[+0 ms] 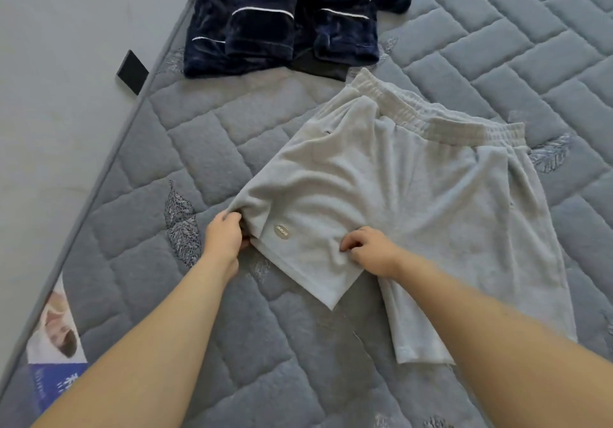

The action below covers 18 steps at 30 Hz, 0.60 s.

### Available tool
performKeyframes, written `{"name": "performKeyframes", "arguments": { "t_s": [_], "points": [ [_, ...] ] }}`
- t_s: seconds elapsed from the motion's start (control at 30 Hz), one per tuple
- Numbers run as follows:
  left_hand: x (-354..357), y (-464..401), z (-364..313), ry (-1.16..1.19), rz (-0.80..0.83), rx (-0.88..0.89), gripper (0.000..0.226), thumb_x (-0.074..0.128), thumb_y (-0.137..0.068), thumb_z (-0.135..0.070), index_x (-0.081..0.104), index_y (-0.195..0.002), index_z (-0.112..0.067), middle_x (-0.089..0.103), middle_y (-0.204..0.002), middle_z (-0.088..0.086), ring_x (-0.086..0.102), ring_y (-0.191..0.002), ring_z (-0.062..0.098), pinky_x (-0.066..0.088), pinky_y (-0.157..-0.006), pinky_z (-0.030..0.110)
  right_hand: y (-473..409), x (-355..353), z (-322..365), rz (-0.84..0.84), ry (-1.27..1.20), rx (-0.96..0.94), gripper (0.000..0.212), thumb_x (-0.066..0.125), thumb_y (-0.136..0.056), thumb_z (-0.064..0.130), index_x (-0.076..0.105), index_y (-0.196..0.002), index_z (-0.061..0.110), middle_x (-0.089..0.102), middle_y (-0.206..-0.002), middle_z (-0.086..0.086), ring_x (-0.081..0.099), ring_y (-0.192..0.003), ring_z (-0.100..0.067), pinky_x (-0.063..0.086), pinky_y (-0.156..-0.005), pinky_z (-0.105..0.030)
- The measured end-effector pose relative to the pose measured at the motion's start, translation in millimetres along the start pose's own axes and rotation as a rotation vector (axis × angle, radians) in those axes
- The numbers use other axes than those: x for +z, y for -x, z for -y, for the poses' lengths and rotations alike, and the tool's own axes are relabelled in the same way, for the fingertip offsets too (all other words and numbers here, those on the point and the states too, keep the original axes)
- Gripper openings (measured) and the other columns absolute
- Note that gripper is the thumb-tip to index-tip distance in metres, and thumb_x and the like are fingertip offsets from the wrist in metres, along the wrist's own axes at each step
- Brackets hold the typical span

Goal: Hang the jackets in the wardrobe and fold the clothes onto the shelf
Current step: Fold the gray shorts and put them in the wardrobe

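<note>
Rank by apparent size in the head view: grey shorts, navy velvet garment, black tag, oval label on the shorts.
1. grey shorts
2. navy velvet garment, partly cut off at the frame top
3. black tag
4. oval label

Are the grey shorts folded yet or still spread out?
Partly folded: the grey shorts have one leg doubled over, which the left hand and right hand grip.

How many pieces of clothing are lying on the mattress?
2 that I can tell apart: the light grey shorts, near, gripped at a leg hem by the left hand and right hand; the navy velvet pile, far edge, may hide more.
</note>
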<state>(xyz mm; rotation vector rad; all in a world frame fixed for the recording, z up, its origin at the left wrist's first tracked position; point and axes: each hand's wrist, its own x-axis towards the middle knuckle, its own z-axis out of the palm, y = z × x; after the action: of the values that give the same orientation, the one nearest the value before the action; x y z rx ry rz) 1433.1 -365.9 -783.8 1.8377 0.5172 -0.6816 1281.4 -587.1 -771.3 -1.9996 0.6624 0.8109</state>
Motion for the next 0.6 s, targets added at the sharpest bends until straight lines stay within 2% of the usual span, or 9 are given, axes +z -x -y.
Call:
{"name": "performKeyframes", "arguments": {
  "t_s": [0.07, 0.1, 0.2, 0.23, 0.3, 0.4, 0.47, 0.53, 0.6],
  "points": [
    [2, 5, -7, 0.078, -0.036, 0.016, 0.022, 0.040, -0.094, -0.012, 0.061, -0.090, -0.018, 0.061, -0.093, 0.010, 0.054, -0.090, 0.026, 0.048, -0.076, 0.043, 6, -14, -4, -0.013, -0.399, 0.070, 0.030, 0.048, -0.093, 0.000, 0.070, -0.109, 0.011, 0.062, -0.108, 0.001, 0.057, -0.096, -0.014, 0.047, -0.074, -0.018],
    [8, 12, -12, 0.081, -0.066, 0.054, 0.022, 0.040, -0.092, -0.012, 0.060, -0.086, -0.019, 0.060, -0.088, 0.006, 0.052, -0.088, 0.024, 0.044, -0.073, 0.039, 10, -23, -8, -0.048, -0.613, 0.116, 0.028, 0.047, -0.095, 0.001, 0.067, -0.114, 0.009, 0.066, -0.104, -0.002, 0.061, -0.088, -0.013, 0.050, -0.066, -0.019],
    [41, 44, -34, 0.085, 0.000, 0.155, 0.025, 0.042, -0.092, -0.016, 0.065, -0.092, -0.026, 0.069, -0.091, 0.001, 0.063, -0.088, 0.022, 0.053, -0.073, 0.038, 26, -50, -38, -0.216, -1.034, 0.251, 0.028, 0.041, -0.101, 0.011, 0.055, -0.125, 0.007, 0.066, -0.088, -0.007, 0.063, -0.073, -0.017, 0.050, -0.063, -0.029],
    [58, 60, -41, 0.056, 0.063, 0.177, 0.026, 0.043, -0.093, -0.020, 0.066, -0.093, -0.030, 0.071, -0.094, -0.001, 0.066, -0.089, 0.020, 0.056, -0.074, 0.039, 35, -60, -55, -0.267, -1.094, 0.293, 0.030, 0.040, -0.103, 0.015, 0.053, -0.129, 0.007, 0.064, -0.087, -0.006, 0.061, -0.073, -0.019, 0.049, -0.064, -0.029],
    [94, 95, -50, -0.036, 0.207, 0.245, 0.028, 0.044, -0.094, -0.022, 0.068, -0.094, -0.037, 0.073, -0.092, -0.012, 0.068, -0.087, 0.013, 0.058, -0.071, 0.030, 54, -76, -95, -0.334, -1.167, 0.365, 0.036, 0.040, -0.103, 0.019, 0.050, -0.134, 0.004, 0.061, -0.092, -0.007, 0.059, -0.078, -0.022, 0.046, -0.067, -0.029],
    [168, 165, -40, -0.115, 0.470, 0.313, 0.033, 0.043, -0.097, -0.009, 0.070, -0.093, -0.028, 0.074, -0.087, -0.011, 0.069, -0.086, 0.011, 0.054, -0.071, 0.019, 101, -102, -166, -0.400, -1.231, 0.468, 0.033, 0.040, -0.103, 0.021, 0.051, -0.131, 0.006, 0.060, -0.093, -0.008, 0.057, -0.075, -0.021, 0.045, -0.069, -0.032],
    [218, 213, -16, -0.301, 0.668, 0.386, 0.032, 0.043, -0.097, -0.007, 0.070, -0.095, -0.025, 0.072, -0.091, -0.012, 0.065, -0.093, 0.011, 0.050, -0.078, 0.015, 132, -117, -207, -0.419, -1.264, 0.500, 0.028, 0.039, -0.104, 0.024, 0.050, -0.124, 0.010, 0.059, -0.097, -0.010, 0.057, -0.076, -0.023, 0.047, -0.076, -0.037],
    [263, 254, 20, -0.598, 0.832, 0.459, 0.031, 0.043, -0.099, -0.015, 0.066, -0.118, -0.023, 0.068, -0.118, -0.005, 0.059, -0.113, 0.017, 0.048, -0.097, 0.026, 158, -126, -244, -0.382, -1.250, 0.518, 0.030, 0.036, -0.105, 0.031, 0.052, -0.116, 0.009, 0.061, -0.099, -0.013, 0.059, -0.079, -0.026, 0.047, -0.082, -0.042],
    [291, 284, 53, -0.935, 1.018, 0.512, 0.035, 0.039, -0.099, -0.023, 0.055, -0.131, -0.026, 0.061, -0.133, 0.004, 0.056, -0.118, 0.027, 0.046, -0.100, 0.037, 176, -127, -273, -0.299, -1.201, 0.518, 0.041, 0.035, -0.105, 0.040, 0.056, -0.112, 0.006, 0.064, -0.099, -0.016, 0.061, -0.082, -0.029, 0.049, -0.085, -0.045]
  ]
}}
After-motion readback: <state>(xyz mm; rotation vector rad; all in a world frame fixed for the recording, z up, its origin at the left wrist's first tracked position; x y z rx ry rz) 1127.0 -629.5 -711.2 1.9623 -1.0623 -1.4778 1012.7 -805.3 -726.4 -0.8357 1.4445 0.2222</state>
